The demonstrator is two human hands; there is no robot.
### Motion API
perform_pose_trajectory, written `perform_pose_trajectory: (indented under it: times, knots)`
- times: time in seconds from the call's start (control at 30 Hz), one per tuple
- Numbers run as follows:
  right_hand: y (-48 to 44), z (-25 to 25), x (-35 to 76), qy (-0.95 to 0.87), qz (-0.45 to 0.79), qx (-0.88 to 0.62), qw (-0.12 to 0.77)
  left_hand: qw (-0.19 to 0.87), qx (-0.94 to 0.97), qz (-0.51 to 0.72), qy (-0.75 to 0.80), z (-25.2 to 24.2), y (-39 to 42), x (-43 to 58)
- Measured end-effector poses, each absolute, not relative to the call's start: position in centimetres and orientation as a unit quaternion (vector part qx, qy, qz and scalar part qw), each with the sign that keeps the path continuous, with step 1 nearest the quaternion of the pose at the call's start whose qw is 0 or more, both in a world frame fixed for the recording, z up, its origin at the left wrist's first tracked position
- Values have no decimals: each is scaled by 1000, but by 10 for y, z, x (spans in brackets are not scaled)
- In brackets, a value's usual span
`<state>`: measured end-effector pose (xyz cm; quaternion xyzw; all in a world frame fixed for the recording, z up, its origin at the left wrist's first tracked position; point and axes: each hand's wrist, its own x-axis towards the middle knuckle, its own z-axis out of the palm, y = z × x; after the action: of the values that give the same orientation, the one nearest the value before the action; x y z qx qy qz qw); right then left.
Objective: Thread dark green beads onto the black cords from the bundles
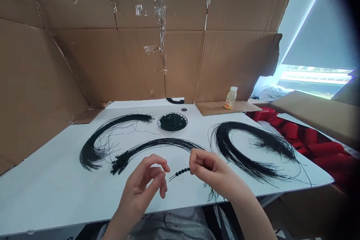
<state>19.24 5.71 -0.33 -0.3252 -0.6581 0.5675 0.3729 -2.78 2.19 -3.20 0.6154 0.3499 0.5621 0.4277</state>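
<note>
My right hand (210, 170) pinches a short strand of black beads (183, 171) between thumb and fingers. Two thin cord ends stick out of the strand toward my left hand (149, 180), whose fingers are curved and apart with nothing between them. Just behind my hands lies a bundle of black cords (157, 143), its left end thick and knotted, its right end passing behind my right hand. A plate of small dark beads (172, 122) stands beyond it. How far the strand runs inside my right hand is hidden.
More black cord bundles curl on the white table (56, 187), one at left (92, 146) and one at right (225, 146). Cardboard walls (135, 63) enclose the back and left. A small bottle (231, 98) stands at the back right. An open box of red spools (326, 148) is beside the table.
</note>
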Motion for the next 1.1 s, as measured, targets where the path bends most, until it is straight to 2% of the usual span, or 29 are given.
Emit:
perform_pose_trajectory:
  times: [0.17, 0.4, 0.73, 1.1]
  knots:
    - [59, -5, 190, -657, 581, -323, 355, 408, 670, 555, 277, -34, 24, -28]
    - [59, -4, 191, -665, 582, -315, 345, 391, 694, 541, 270, -32, 29, -30]
    - [56, -5, 187, -680, 575, -319, 324, 440, 723, 417, 331, -23, 29, -27]
    - [55, -6, 182, -680, 560, -344, 324, 518, 622, 453, 373, -31, 28, -26]
